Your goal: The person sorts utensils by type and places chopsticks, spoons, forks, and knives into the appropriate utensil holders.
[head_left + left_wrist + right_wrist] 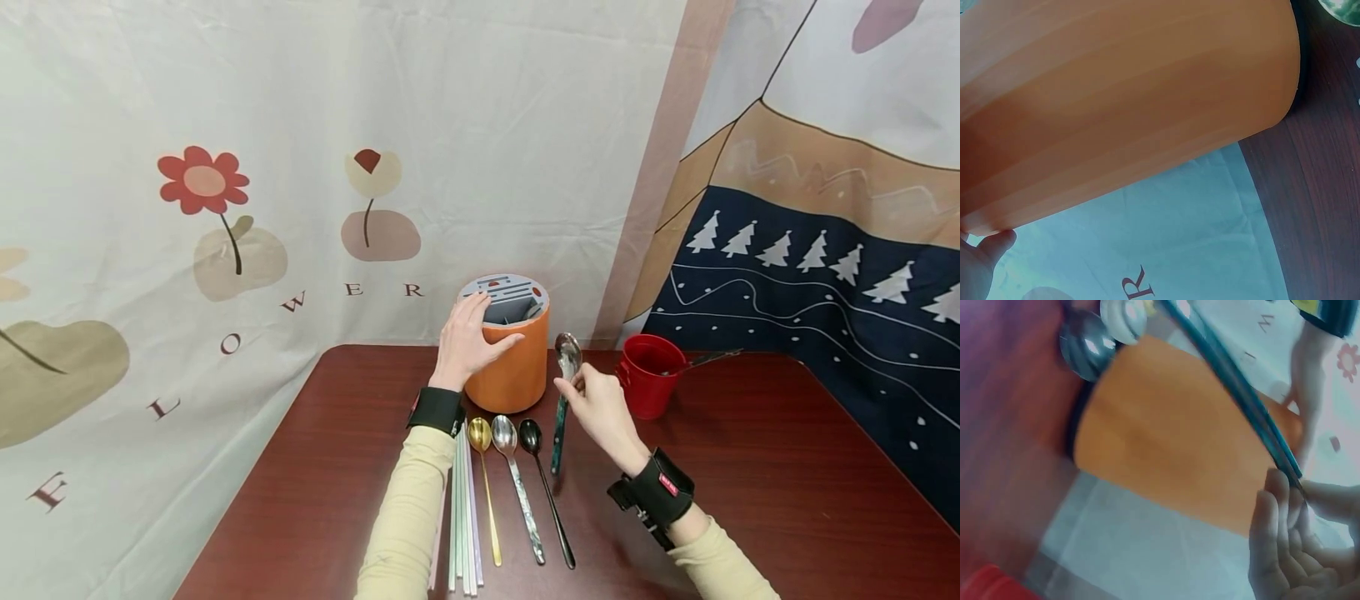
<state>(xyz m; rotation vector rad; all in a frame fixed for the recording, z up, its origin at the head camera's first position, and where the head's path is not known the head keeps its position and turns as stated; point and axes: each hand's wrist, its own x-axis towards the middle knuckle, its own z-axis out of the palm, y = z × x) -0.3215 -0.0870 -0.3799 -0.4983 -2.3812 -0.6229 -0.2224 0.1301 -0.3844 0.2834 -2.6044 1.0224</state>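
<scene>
My right hand [600, 408] pinches a spoon [559, 429] with a dark teal handle, bowl up and handle hanging down, to the right of the orange utensil holder [517, 371]. In the right wrist view the teal handle [1235, 384] slants across the holder, thumb and fingers at its lower right end. My left hand [467, 342] rests on the holder's left rim with fingers extended over the slotted grey top [510, 287]. The left wrist view is mostly filled by the holder's orange side [1129, 106], with a fingertip at its edge.
Before the holder lie a gold spoon [487, 492], a silver spoon with patterned handle [519, 492], a black spoon [551, 504] and several pale chopsticks [463, 525]. A red pot [647, 379] with a utensil leaning out stands right. A printed cloth [525, 150] hangs behind the table.
</scene>
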